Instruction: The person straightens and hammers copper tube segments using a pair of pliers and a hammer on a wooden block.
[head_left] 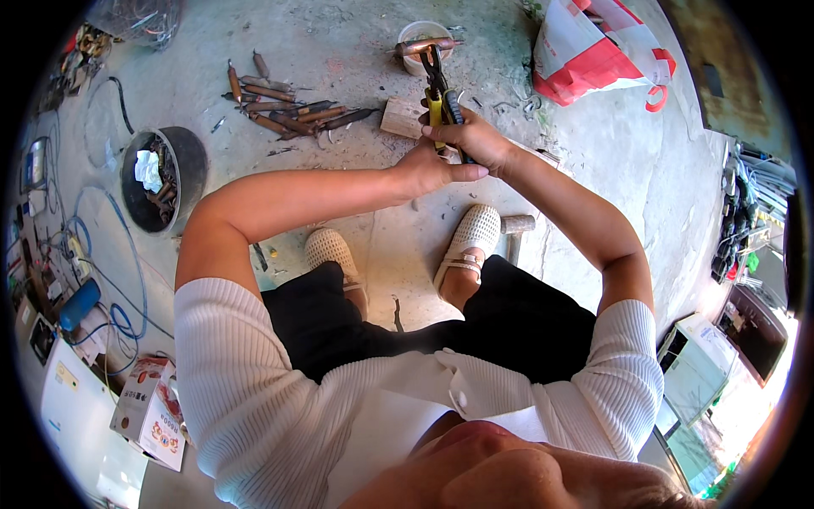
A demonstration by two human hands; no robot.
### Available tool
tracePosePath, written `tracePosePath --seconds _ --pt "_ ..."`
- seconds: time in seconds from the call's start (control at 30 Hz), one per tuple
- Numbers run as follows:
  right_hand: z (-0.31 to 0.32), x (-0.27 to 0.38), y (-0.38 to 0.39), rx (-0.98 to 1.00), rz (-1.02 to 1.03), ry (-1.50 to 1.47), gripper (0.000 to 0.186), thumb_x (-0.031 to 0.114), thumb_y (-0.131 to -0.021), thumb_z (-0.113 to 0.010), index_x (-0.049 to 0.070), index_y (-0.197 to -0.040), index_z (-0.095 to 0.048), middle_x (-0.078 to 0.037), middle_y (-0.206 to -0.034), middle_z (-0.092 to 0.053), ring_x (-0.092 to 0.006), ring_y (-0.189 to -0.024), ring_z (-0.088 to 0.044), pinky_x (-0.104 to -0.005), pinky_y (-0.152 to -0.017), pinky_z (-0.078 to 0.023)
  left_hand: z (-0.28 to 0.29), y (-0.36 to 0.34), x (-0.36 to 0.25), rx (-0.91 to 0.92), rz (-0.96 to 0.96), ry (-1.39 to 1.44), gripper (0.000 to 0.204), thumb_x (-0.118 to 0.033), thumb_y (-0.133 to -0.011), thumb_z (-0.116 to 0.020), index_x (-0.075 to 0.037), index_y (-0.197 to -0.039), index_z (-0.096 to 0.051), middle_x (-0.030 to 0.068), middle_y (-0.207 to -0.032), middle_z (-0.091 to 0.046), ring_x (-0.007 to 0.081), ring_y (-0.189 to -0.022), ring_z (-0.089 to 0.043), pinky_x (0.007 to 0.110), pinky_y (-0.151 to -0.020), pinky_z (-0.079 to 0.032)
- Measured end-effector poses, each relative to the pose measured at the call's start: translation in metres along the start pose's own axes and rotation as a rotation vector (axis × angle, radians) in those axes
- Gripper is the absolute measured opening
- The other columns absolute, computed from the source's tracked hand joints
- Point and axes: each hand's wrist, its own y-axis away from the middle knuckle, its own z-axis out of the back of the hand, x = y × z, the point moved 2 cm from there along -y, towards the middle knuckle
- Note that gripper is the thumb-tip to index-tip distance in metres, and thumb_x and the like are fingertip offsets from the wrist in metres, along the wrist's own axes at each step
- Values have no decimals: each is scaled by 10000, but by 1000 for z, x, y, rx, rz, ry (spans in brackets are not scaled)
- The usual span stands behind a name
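Observation:
In front of me I hold a pair of pliers (436, 78) with yellow and dark handles. Its jaws are on a copper cylinder (424, 46) with tapered ends, above a small white tub (409, 64). My left hand (424, 170) is closed at the lower part of the handles. Higher up, my right hand (481, 140) wraps round the same handles. Some of the fingers are hidden behind the tool. A wooden block (399, 118) lies on the floor just left of my hands. Farther left is a pile of similar brown copper cylinders (297, 110).
A dark bucket (197, 165) with copper pieces and white paper stands at left. A hammer (517, 225) lies by my right shoe. A red and white bag (593, 64) stands at the far right. Blue hoses (127, 242) and a carton (151, 411) occupy the left side.

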Motion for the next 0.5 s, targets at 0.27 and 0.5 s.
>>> tracePosePath --seconds 0.27,0.5 --pt "2 -8 -1 -51 -4 189 361 179 -841 -610 -29 -1131 -555 -79 -1010 -600 -170 -943 -554 -299 -850 -426 0 -1 14 -18 13 -36 1010 -449 -665 -788 86 -1295 -209 150 -1168 -471 217 -1085 -504 320 -927 -430" --pt "4 -11 -6 -107 58 176 330 142 -822 -579 -30 -1102 -548 -97 -960 -603 -181 -866 -569 -306 -770 -457 4 -3 5 -11 43 0 1023 -448 -607 -808 78 -1271 -234 115 -1099 -478 170 -988 -498 295 -853 -441"
